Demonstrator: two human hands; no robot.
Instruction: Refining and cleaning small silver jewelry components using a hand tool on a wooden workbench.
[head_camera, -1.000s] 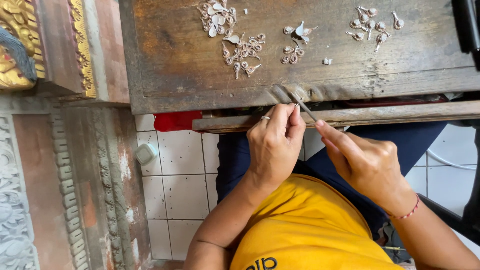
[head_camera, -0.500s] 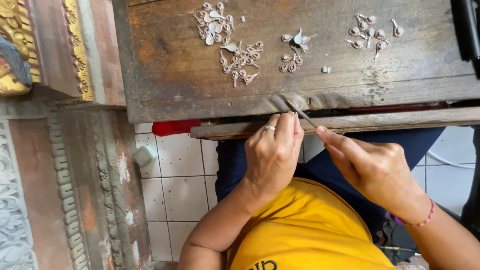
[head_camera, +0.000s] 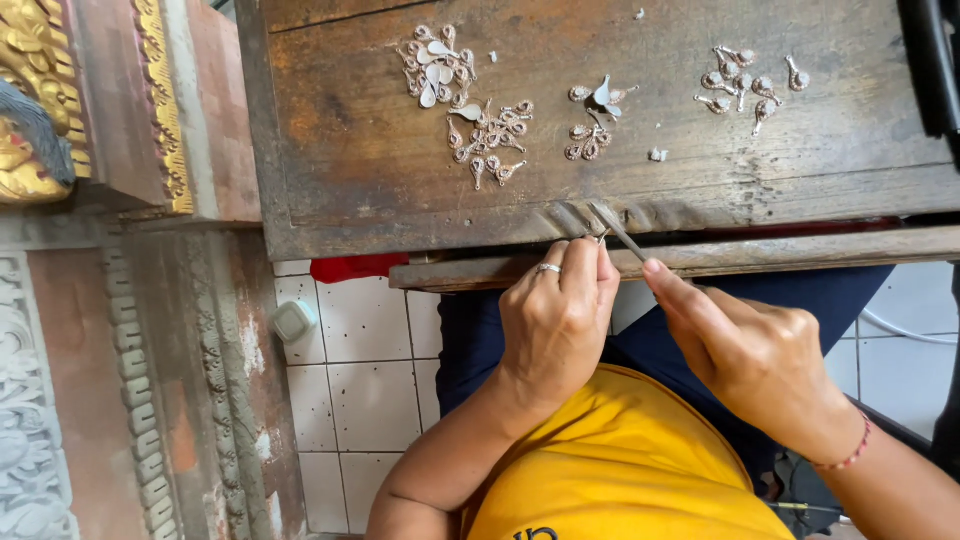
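Observation:
My left hand is closed at the front edge of a worn wooden workbench, pinching a tiny metal piece against the notched edge. A ring sits on one finger. My right hand grips a thin metal file, its tip laid against that small piece. On the bench top lie several small silver curled ornaments in clusters: one cluster at the left, another cluster below it, a group in the middle and a group at the right.
A wooden rail runs under the bench edge above my lap. White floor tiles lie below. Carved stone and gilded ornamental panels stand at the left. A dark object sits at the bench's right edge.
The view has shifted slightly. My right hand has slid the file a little along the piece held by my left hand; both hands stay at the bench edge.

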